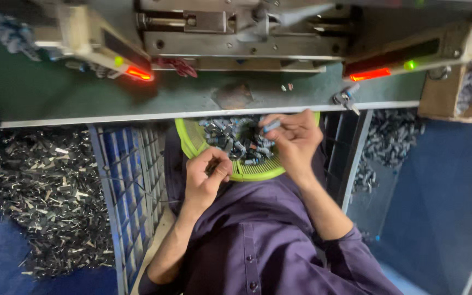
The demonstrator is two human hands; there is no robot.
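A lime-green round basket (188,143) rests on my lap under the bench edge, filled with several small grey and blue metal parts (235,141). My left hand (206,176) is curled at the basket's near rim, fingers closed around a few small parts. My right hand (295,137) is over the basket's right side and pinches one small grey-blue part (272,126) between thumb and fingertips. Both sleeves are dark purple.
A green bench top (55,93) carries a metal press (236,33) with two red-lit sensor bars (137,72) (370,74). A heap of dark metal pieces (45,196) lies at the left beside a blue crate (129,180). More grey parts (391,136) lie at the right.
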